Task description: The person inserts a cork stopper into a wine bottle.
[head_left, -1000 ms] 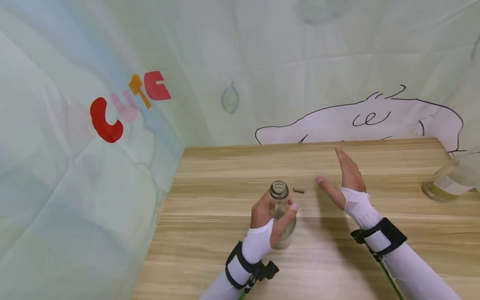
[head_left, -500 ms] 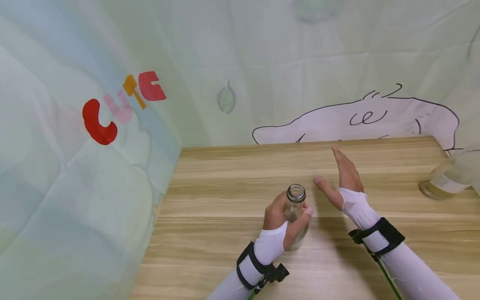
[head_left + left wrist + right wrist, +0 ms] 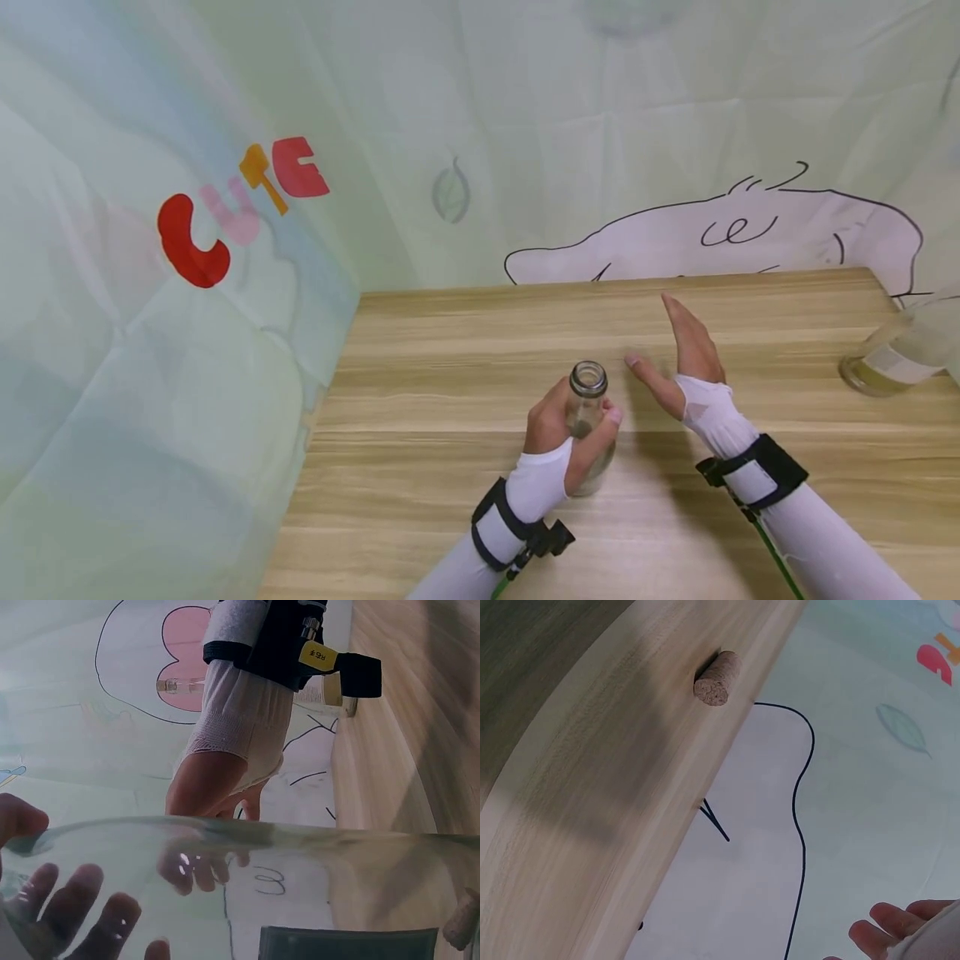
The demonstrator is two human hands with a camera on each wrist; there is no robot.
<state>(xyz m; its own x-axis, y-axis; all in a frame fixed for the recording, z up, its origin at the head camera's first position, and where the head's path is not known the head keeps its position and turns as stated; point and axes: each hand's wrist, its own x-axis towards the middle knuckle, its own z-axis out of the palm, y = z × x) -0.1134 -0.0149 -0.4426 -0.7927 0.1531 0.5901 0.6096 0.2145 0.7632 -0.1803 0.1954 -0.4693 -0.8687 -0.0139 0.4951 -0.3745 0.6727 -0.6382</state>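
In the head view my left hand grips a clear glass bottle around its body. The bottle is upright and its mouth is uncorked. In the left wrist view its glass wall crosses the foreground, with fingertips seen through it. My right hand is held above the table to the right of the bottle, fingers straight, thumb apart, holding nothing. A small cork lies on its side on the table in the right wrist view. From the head view the cork is hidden, apparently by the bottle or left hand.
A second clear bottle with a pale label stands at the table's right end; the left wrist view shows a cork in its neck. Printed cloth hangs along the back and left edges of the wooden table.
My left hand has shifted the bottle to the right, and the cork, earlier visible beside it in the head view, is now out of sight there. My right hand has stayed nearly still.
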